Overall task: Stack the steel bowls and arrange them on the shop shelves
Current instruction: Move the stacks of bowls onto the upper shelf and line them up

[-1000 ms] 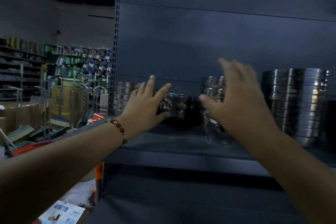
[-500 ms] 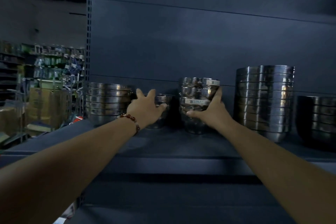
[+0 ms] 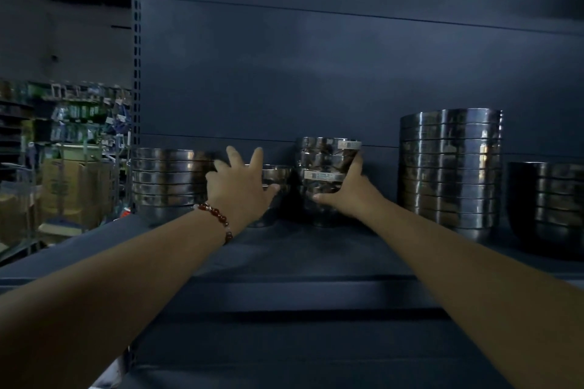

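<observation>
A stack of small steel bowls (image 3: pixel 327 167) stands on the dark shelf (image 3: pixel 300 249), roughly in the middle of the row, close to the back panel (image 3: pixel 316 73). The bowls sit nested one inside another. Two pale labels show on it, one at the top rim and one halfway down; their print is too small and blurred to read. The right hand (image 3: pixel 343 194) grips this stack from its right side, thumb curled under the front and fingers wrapped up the side.

Just to the left, a shorter stack of bowls (image 3: pixel 276 178) sits partly hidden behind the left hand (image 3: pixel 240 189). That hand has its fingers spread and fairly straight, and its thumb touches the short stack; it carries a red bead bracelet (image 3: pixel 216 218) at the wrist.

Further left stands a low stack of wide bowls (image 3: pixel 170 180). Right of the gripped stack rises a tall stack of wide bowls (image 3: pixel 450 167), and at the far right a dark stack of deep bowls (image 3: pixel 550 208). Beyond the shelf upright (image 3: pixel 136 73), blurred shop goods and cardboard boxes (image 3: pixel 72 189) show.
</observation>
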Available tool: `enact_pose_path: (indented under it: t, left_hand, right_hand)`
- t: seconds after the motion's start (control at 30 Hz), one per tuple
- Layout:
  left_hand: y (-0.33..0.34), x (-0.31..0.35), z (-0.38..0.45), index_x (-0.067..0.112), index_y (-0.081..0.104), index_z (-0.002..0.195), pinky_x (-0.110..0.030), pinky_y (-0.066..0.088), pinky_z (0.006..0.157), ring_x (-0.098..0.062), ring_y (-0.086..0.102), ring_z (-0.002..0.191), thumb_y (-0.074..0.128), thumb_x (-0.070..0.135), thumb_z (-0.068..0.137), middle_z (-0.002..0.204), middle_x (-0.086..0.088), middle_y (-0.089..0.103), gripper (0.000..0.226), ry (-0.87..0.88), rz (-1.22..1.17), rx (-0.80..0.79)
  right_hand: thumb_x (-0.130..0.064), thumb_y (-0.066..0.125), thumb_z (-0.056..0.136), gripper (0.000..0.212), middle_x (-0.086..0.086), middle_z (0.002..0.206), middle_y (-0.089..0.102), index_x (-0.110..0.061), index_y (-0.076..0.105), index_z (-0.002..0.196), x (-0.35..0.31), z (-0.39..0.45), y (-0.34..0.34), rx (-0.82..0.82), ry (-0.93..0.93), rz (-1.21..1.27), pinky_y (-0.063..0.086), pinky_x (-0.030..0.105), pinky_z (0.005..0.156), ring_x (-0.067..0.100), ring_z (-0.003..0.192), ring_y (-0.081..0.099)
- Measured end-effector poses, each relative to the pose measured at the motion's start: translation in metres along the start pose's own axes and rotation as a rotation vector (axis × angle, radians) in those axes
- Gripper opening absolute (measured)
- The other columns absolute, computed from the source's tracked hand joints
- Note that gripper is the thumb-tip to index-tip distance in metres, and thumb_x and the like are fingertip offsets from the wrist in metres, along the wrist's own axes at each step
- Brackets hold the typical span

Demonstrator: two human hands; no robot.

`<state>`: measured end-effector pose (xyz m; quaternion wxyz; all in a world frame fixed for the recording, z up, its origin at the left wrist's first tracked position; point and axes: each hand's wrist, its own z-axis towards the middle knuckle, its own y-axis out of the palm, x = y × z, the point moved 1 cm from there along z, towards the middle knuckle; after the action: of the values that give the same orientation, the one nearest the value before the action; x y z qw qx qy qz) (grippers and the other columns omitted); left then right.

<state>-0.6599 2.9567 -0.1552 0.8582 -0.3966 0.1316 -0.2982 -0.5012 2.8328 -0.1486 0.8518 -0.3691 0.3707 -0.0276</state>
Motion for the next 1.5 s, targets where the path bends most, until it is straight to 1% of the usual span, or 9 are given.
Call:
enact_pose_path:
  t: [0.17,0.3,0.4,0.47,0.57,0.7,0.9,1.33,1.5]
  left_hand:
    - [-0.02,0.04,0.001,0.029,-0.005,0.157,-0.053,0.034,0.111,-0.043,0.022,0.146,0.045,0.067,0.092,0.163,-0.023,0.007,0.091,0.228,-0.072,0.093]
    - [-0.026,0.081,0.009,0.037,-0.006,0.157,-0.053,0.036,0.109,-0.043,0.027,0.144,0.052,0.07,0.087,0.165,-0.019,0.0,0.097,0.257,-0.36,0.025]
    - [-0.013,0.102,0.014,0.042,-0.01,0.155,-0.054,0.04,0.108,-0.047,0.028,0.142,0.061,0.071,0.081,0.164,-0.019,-0.014,0.106,0.172,-0.552,-0.041]
    - [-0.003,0.111,0.016,0.042,-0.009,0.155,-0.054,0.041,0.108,-0.049,0.029,0.141,0.065,0.068,0.079,0.162,-0.019,-0.019,0.109,0.128,-0.607,-0.046]
    - [0.004,0.116,0.017,0.038,-0.004,0.156,-0.049,0.046,0.101,-0.049,0.036,0.136,0.068,0.06,0.082,0.162,-0.022,-0.017,0.105,0.118,-0.587,0.016]
    - [0.005,0.111,0.018,0.036,-0.003,0.155,-0.046,0.056,0.087,-0.045,0.059,0.111,0.069,0.053,0.085,0.161,-0.027,-0.012,0.102,0.132,-0.54,0.04]
    - [0.005,0.11,0.021,0.036,-0.005,0.155,-0.047,0.054,0.092,-0.044,0.058,0.114,0.07,0.053,0.085,0.162,-0.027,-0.008,0.104,0.145,-0.517,0.052]
    - [-0.007,0.11,0.019,0.033,-0.013,0.155,-0.05,0.046,0.098,-0.046,0.039,0.134,0.061,0.066,0.084,0.162,-0.025,-0.011,0.108,0.123,-0.259,0.082]
    - [-0.025,0.136,0.02,0.032,-0.016,0.154,-0.057,0.028,0.115,-0.048,0.011,0.148,0.055,0.071,0.083,0.162,-0.02,-0.017,0.108,0.293,-0.1,0.238]
  right_hand:
    - [-0.057,0.068,0.08,0.106,0.008,0.165,0.006,-0.028,0.001,0.156,-0.005,-0.062,-0.058,0.184,-0.342,-0.379,0.022,0.049,0.119,0.033,0.149,0.015]
    - [-0.052,0.073,0.077,0.104,0.008,0.163,0.014,-0.027,0.009,0.155,0.03,-0.103,-0.129,0.534,-0.261,-0.199,0.02,0.052,0.119,0.03,0.149,0.013]
    - [-0.048,0.082,0.068,0.129,0.006,0.165,0.003,-0.022,-0.009,0.156,0.073,-0.099,-0.142,0.358,0.054,0.175,0.015,0.04,0.119,0.024,0.15,0.01]
    - [-0.051,0.084,0.061,0.134,0.006,0.163,0.016,-0.023,-0.005,0.156,0.093,-0.092,-0.135,0.201,0.175,0.343,0.023,0.036,0.116,0.023,0.147,0.024]
    - [-0.056,0.084,0.056,0.112,0.001,0.137,0.054,-0.02,0.027,0.146,0.111,-0.073,-0.126,0.144,0.183,0.37,0.043,0.036,0.102,0.02,0.119,0.055]
    - [-0.048,0.08,0.073,0.094,-0.009,0.116,0.055,-0.016,0.027,0.143,0.114,-0.048,-0.116,0.084,0.161,0.347,0.042,0.028,0.086,0.009,0.098,0.055]
    - [-0.049,0.078,0.076,0.122,0.011,0.156,0.032,-0.003,-0.005,0.153,0.104,-0.002,-0.099,0.001,0.246,0.273,0.033,0.034,0.11,0.028,0.139,0.037]
    - [-0.047,0.08,0.075,0.129,0.012,0.16,0.023,-0.013,-0.017,0.153,0.102,0.019,-0.074,-0.035,0.241,0.244,0.031,0.041,0.116,0.031,0.141,0.034]
    - [-0.05,0.075,0.078,0.115,0.001,0.164,0.013,-0.02,-0.003,0.156,0.096,-0.036,-0.127,0.1,-0.07,0.002,0.019,0.031,0.116,0.019,0.149,0.019]
